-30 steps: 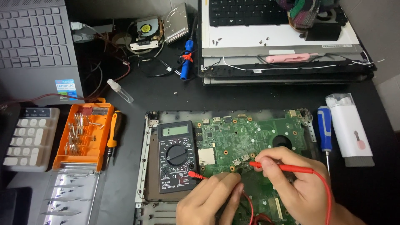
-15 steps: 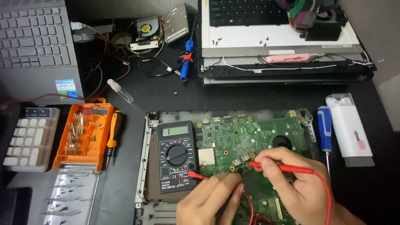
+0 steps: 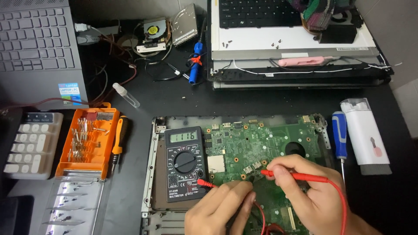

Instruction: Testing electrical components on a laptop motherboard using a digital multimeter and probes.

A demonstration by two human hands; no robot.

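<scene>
Dark and crowded, the table (image 3: pixel 174 100) serves us as a repair bench, with a green laptop motherboard (image 3: pixel 261 143) lying flat in its grey chassis tray right below our eyes, so both hands can work on it from the near edge. We have set the black multimeter (image 3: pixel 185 163) on the left part of that tray, touching the board's edge, its display facing up where we can read it without turning our head. Our right hand (image 3: pixel 305 191) is curled closed around a red probe (image 3: pixel 296 176), pinched like a pen and held nearly level, its tip pointing left toward the small connectors near the board's middle; the red lead loops off to the right and down. Our left hand (image 3: pixel 222 209) is also folded, fingers drawn together, tips close by the right hand's; what it grips is hidden under the fingers, though a red plug sits in the meter's socket just beside it. Left of the tray, an orange bit case (image 3: pixel 87 143) lies open with an orange-handled screwdriver (image 3: pixel 118 139) beside it, near for reaching. A blue screwdriver (image 3: pixel 339 135) and a white cleaning kit (image 3: pixel 365 130) rest to the right, well clear of the probes. Farther back sit a grey laptop (image 3: pixel 39 43) and a dismantled laptop lid (image 3: pixel 296 43).
</scene>
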